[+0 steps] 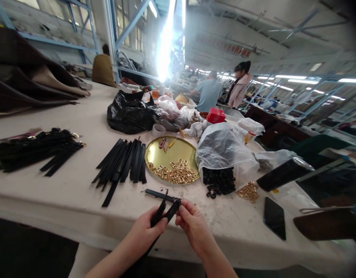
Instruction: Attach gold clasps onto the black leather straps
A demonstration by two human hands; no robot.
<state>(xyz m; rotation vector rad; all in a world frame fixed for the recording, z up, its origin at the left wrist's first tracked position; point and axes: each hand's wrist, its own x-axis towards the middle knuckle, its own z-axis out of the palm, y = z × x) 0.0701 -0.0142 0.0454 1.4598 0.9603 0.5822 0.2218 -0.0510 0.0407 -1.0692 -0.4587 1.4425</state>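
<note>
Close to the table's front edge, my left hand (150, 227) is closed around several black straps (170, 210). My right hand (192, 224) pinches the upper end of one strap between thumb and fingers; any small part there is hidden. Just beyond my hands, another black strip (159, 195) lies on the table. Behind it sits a round gold tray (154, 150) bearing a heap of small gold buckles (182, 173), a yellow-handled tool (172, 142) and a small reddish tool (162, 143). Left of the tray, loose black straps (122, 162) are spread in a pile.
A bundle of straps with gold ends (36, 150) lies far left. Right of the tray, a clear plastic bag (224, 143) spills black pieces (220, 181) near gold bits (248, 192). A phone (274, 218), a black cylinder (284, 173) and a black bag (130, 112) also occupy the table.
</note>
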